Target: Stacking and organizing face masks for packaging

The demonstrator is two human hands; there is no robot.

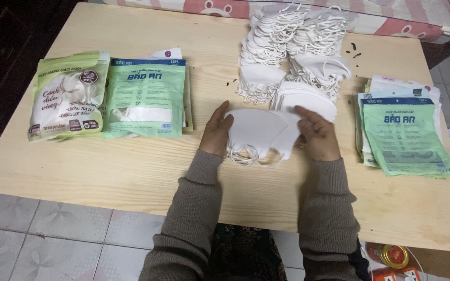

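A small stack of white folded face masks [259, 132] lies between my hands near the middle of the wooden table [131, 177]. My left hand [216, 131] grips its left edge, where the elastic loops hang out below. On the stack's right side my right hand [316, 134] presses down with its fingers on the top mask. Just behind them sit more white masks in heaps [292, 47].
Filled green mask packets [146, 96] and a pale green bag [67, 95] lie at the left. A stack of flat green packets [404, 132] lies at the right. A patterned cloth edge runs along the far side. Tiled floor shows below the near table edge.
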